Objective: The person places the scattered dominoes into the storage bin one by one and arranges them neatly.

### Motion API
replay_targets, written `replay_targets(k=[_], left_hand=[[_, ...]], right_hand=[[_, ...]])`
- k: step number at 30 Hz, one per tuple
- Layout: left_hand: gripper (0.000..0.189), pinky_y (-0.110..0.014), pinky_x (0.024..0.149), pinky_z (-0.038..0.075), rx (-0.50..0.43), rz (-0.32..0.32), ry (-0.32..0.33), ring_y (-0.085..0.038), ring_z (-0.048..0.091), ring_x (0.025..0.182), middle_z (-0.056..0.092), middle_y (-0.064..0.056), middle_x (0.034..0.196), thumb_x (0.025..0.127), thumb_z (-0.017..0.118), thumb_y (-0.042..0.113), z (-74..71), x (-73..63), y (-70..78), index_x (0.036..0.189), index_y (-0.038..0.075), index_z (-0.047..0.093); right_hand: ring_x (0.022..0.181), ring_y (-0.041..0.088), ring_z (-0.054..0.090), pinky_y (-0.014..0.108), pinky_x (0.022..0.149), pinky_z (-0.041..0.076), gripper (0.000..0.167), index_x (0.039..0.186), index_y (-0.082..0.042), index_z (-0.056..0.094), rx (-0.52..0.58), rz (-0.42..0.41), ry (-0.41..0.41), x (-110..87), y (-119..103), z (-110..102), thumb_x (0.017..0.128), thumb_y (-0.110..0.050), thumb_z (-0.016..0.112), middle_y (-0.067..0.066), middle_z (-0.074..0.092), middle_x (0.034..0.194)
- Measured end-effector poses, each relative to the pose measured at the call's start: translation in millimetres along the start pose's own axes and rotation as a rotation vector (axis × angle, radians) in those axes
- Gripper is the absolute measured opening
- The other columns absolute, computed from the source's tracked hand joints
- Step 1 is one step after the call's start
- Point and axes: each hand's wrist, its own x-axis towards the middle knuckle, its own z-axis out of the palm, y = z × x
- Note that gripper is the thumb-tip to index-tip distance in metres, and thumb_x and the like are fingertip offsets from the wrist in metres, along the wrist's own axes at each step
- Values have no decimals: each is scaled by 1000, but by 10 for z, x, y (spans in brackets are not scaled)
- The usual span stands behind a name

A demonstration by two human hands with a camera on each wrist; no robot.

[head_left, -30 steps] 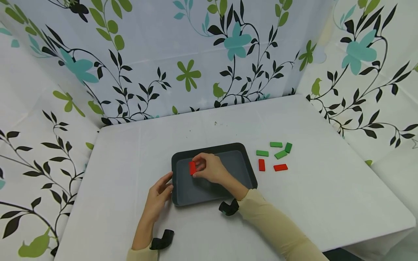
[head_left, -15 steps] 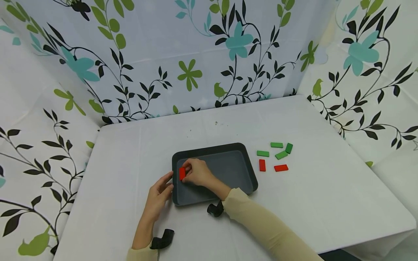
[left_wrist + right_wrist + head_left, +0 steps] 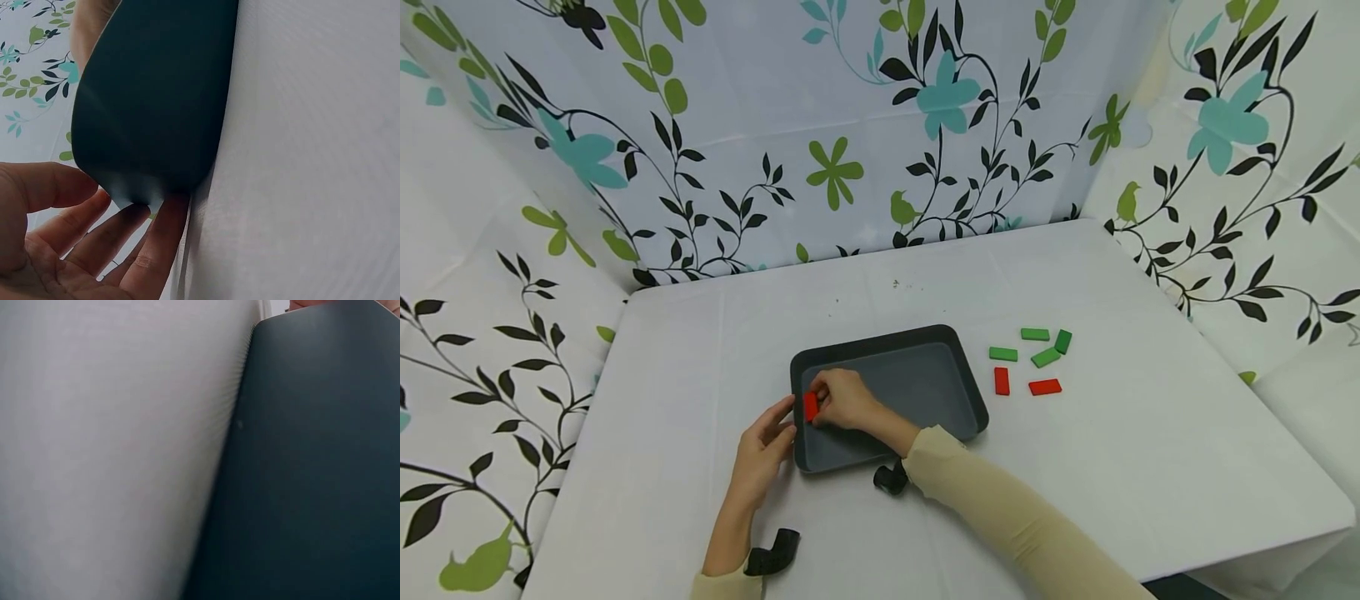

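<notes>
A dark grey baking tray [image 3: 917, 383] lies on the white table. Near its left inner wall, my right hand [image 3: 846, 402] pinches a small red rectangular block [image 3: 810, 407] between thumb and fingers. Just outside that same side is my left hand [image 3: 760, 454], fingers extended and tips at the tray's edge. In the left wrist view, the fingertips of the left hand [image 3: 100, 240] rest against the tray's end wall [image 3: 156, 81]. The right wrist view is mostly filled by the tray's outer side [image 3: 325, 456]; the red block is hidden there.
Right of the tray lie two red blocks, one upright in view [image 3: 1002, 381] and one sideways [image 3: 1045, 387]. Several green blocks [image 3: 1034, 334] are grouped just behind them. Patterned curtains [image 3: 850, 100] surround the table [image 3: 1120, 467] at the back and sides.
My right hand has carried the red block left and slightly toward me, up to the tray's left wall. The tray has shifted slightly left. My left hand has barely moved.
</notes>
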Motion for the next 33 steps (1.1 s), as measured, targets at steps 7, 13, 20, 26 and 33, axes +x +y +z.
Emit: replay_targets(k=[7,13,20,26,33], left_hand=[[48,-15,80,51,18,6,-3,-32,50,126,42,-16,152,100,46,0,9,10,0,147,5,42],[47,-16,80,51,25,9,-3,-31,51,126,42,-17,152,100,47,0,9,21,4,147,5,43],[48,-16,81,51,21,14,-10,-31,51,126,41,-18,152,100,47,0,16,29,-15,147,5,42],[47,-17,84,52,15,9,-1,-29,51,128,41,-16,152,100,48,1,23,16,-13,147,6,43],[48,-14,83,50,25,-16,5,-33,47,132,39,-15,154,100,47,1,4,5,-20,147,8,42]], right_hand=[[72,8,66,13,67,49,46,106,0,68,-26,-17,-12,-3,-1,12,66,-6,89,8,68,93],[74,8,63,15,72,48,46,107,0,68,-66,-28,-12,-15,-2,5,66,-8,90,8,66,93],[77,11,65,16,72,49,49,113,1,67,-28,-53,6,-112,13,-82,71,-10,87,10,64,96],[77,15,65,21,74,52,45,118,3,65,9,-121,140,-393,77,-364,78,-12,82,13,64,98],[77,20,64,32,72,53,42,113,2,66,5,-112,424,-897,393,-897,77,-10,82,16,66,97]])
